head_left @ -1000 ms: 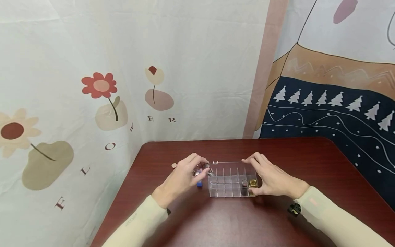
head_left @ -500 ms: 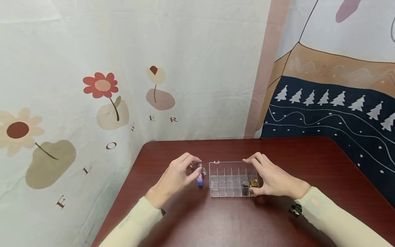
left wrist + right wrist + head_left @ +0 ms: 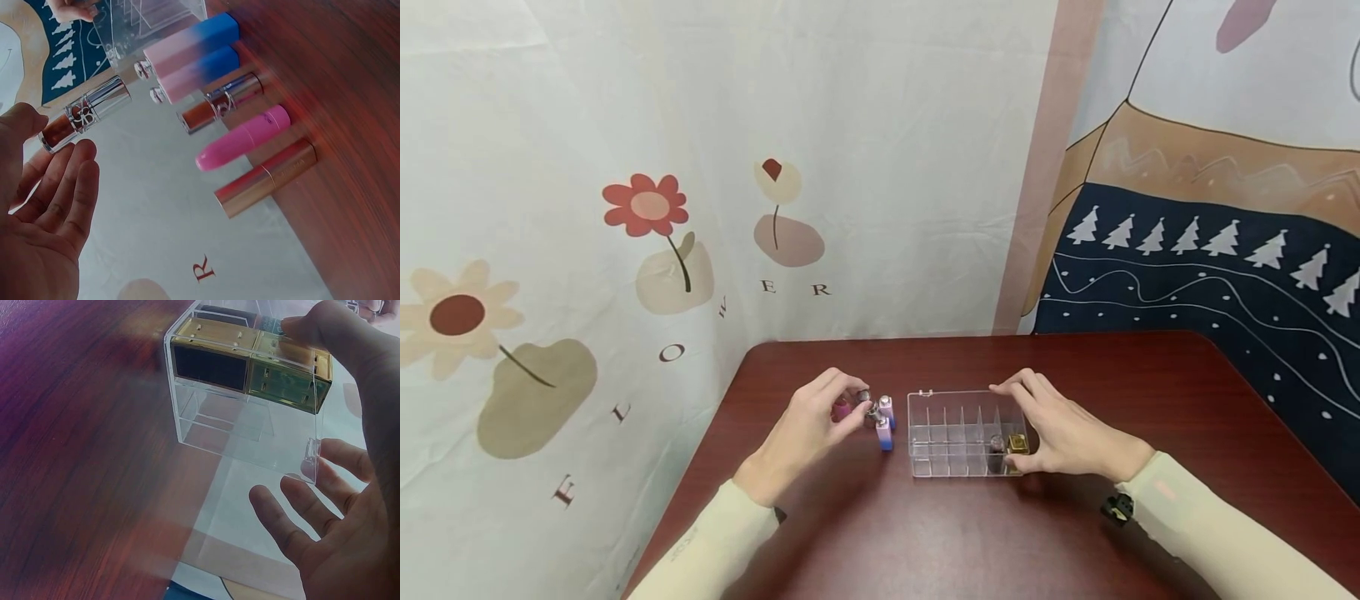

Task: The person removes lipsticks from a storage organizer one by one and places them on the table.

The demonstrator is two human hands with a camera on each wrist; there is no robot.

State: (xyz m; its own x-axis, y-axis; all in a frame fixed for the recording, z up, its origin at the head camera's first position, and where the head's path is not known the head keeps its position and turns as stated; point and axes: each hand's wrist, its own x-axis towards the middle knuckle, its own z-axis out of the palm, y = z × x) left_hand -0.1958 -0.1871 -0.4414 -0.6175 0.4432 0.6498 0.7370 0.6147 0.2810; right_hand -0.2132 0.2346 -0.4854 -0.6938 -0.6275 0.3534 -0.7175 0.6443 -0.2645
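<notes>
My left hand pinches a lip gloss tube by its amber end, between thumb and fingertips; the silver part sticks out. It hovers close to a row of tubes standing on the table: two pink-and-blue lipsticks, another amber lip gloss, a bright pink tube and a red-and-gold lipstick. With my right hand I grip the right end of a clear divided box, thumb in front, fingers behind. A gold lipstick and a dark tube stand in its right-hand compartments.
The dark red table reaches back to a printed cloth hanging behind it. A clear hinge tab juts from the box's rear edge. Black wristbands show at my sleeves.
My left hand has moved left, away from the box, with the lip gloss held in it. This uncovers the pink-and-blue lipsticks. The right hand stays on the box.
</notes>
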